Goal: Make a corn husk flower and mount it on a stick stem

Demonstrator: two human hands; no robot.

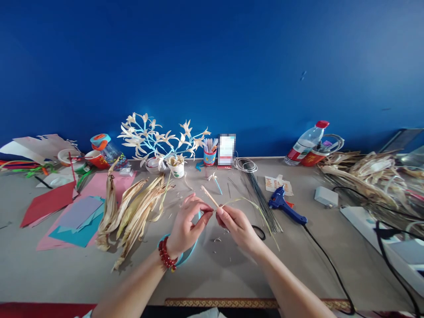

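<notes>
My right hand (236,225) grips a slim pale stick-like piece (209,195) between thumb and fingers, its free end pointing up and left. Close beside it, my left hand (194,218) is closed in a pinch near the stick's lower end; what lies between those fingertips is too small to make out. A thin yellow-green strip (256,206) arches out from behind my right hand toward the right. Under my left wrist lies a light-blue ring of tape (190,256), partly covered. A small husk flower on a blue stem (216,182) rests on the table beyond my hands.
Dried corn husks (142,216) and coloured paper (79,221) lie at left. Husk flowers (162,137) stand in a white cup (176,168) at the back. To the right are dark wires (263,203), a blue glue gun (286,207) with its cord, a bottle (306,143) and a power strip (380,247).
</notes>
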